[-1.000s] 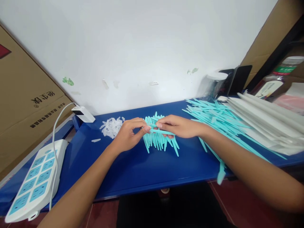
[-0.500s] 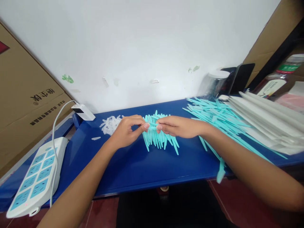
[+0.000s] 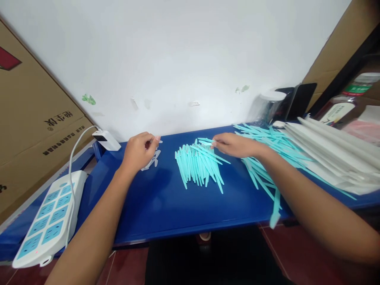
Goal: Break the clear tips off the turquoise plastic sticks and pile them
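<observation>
The hands are apart. The right hand (image 3: 233, 145) pinches a stick (image 3: 204, 139) at the far edge of the middle pile (image 3: 194, 166). The left hand (image 3: 140, 151) is curled over the clear pieces (image 3: 156, 159); blur hides whether it grips one. On the tabletop (image 3: 166, 209), the roughly aligned middle pile appears done; the right pile (image 3: 279, 143) and clear pieces appear to remain.

– What does the left hand (image 3: 139, 150) hide?
– Some of the clear pieces (image 3: 156, 160); if it holds one, I cannot tell.
– And the bottle (image 3: 346, 99)?
– Its label (image 3: 340, 112) is blurred. The box (image 3: 32, 101) is cut by the left edge.
</observation>
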A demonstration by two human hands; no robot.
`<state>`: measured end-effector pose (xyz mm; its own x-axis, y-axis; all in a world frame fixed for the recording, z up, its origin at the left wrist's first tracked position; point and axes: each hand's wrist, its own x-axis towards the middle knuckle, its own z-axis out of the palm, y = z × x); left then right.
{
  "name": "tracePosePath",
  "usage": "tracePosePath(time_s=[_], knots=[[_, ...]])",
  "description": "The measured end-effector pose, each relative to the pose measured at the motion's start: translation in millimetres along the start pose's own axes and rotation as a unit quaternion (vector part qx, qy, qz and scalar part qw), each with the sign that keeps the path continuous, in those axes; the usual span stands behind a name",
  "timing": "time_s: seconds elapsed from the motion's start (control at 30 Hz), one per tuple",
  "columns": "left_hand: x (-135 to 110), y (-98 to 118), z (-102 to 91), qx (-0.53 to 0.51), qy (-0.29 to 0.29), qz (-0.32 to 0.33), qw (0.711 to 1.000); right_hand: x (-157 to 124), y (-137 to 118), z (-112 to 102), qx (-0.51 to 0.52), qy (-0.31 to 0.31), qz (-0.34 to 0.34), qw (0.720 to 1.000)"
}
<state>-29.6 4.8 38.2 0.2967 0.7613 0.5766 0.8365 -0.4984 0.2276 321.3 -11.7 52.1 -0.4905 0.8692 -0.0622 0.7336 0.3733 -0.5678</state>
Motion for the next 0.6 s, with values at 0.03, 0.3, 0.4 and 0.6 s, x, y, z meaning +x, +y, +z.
tracePosePath(time_s=[0.03,0.3,0.4,0.6], knots=[[-1,-1,3.2,0.033,-0.013,0.001,0.999,1,-2,2,-0.011,0.000,0.013,1.000],[-4,-2,10.6,0.109,-0.050,-0.011,0.993,7,-5,20,-0.057,0.030,0.052,0.997],[-4,-4,10.3,0.108,-0.053,-0.011,0.993,7,-4,20,-0.042,0.033,0.071,0.996],[-4,-5,11.7,0.108,-0.054,-0.010,0.993,9,-4,19,-0.013,0.040,0.099,0.994]])
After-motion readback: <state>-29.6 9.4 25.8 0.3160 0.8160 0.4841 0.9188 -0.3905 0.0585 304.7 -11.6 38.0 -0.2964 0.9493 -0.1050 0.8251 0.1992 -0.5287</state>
